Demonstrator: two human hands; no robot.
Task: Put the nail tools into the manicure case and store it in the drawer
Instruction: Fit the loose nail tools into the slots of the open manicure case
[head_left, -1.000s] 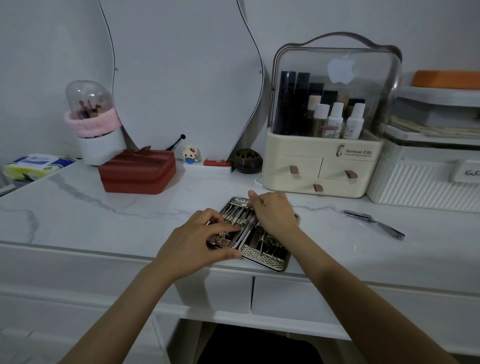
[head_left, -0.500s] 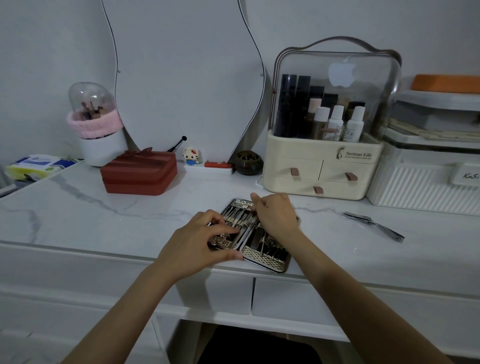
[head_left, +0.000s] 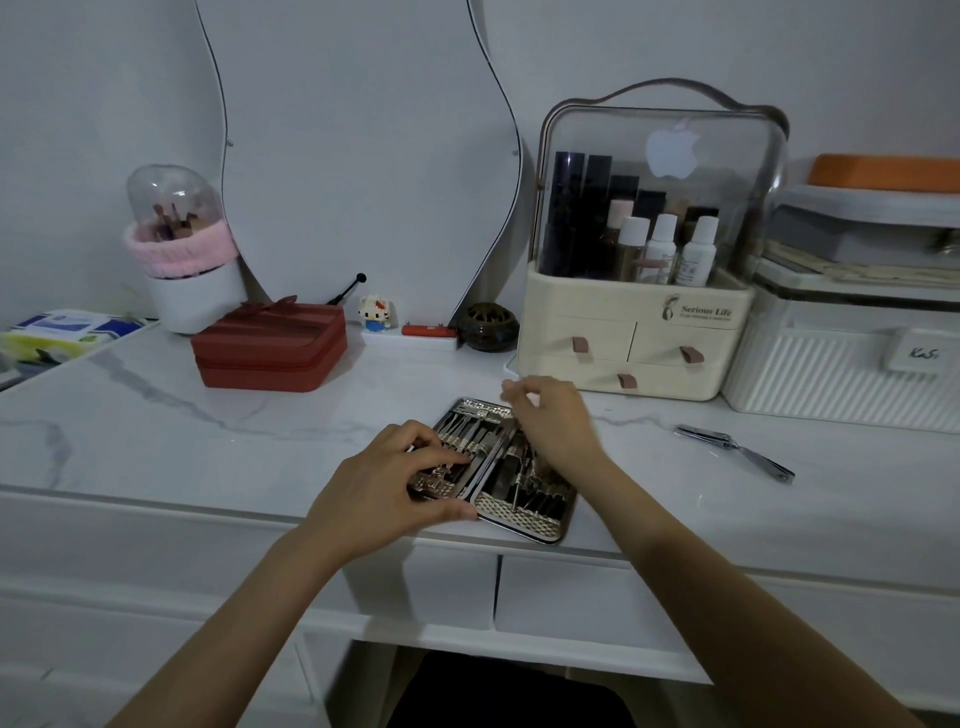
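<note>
Compared with a second ago, the right hand (head_left: 550, 426) has lifted its fingertips off the far end of the manicure case (head_left: 498, 467) and now hovers just above that end, fingers loosely curled and blurred, so whether they pinch anything cannot be told. The left hand (head_left: 395, 488) has barely shifted: its fingers are still spread and bent over the left half of the open case, pressing on the row of tools there, thumb along the near edge. The case itself has not moved; it lies open, both halves flat, at the front edge of the table (head_left: 156, 447), above the seam between two closed drawers (head_left: 597, 603) under the top. One loose nail clipper (head_left: 732, 451) stays where it was, well to the right of the case and apart from it, lever raised. Counting the rest: one red zipped pouch (head_left: 270, 349) toward the back left, one white brush pot (head_left: 182, 254) with a clear dome and pink band behind it, one tissue pack (head_left: 62, 332) at the far left edge, one small cat figure (head_left: 375, 312), one dark round jar (head_left: 488, 326), and one cream cosmetic organizer (head_left: 639, 332) with three little drawers and a clear lid, three white-capped bottles showing inside. One white ribbed box (head_left: 852, 374) stands at the back right corner.
</note>
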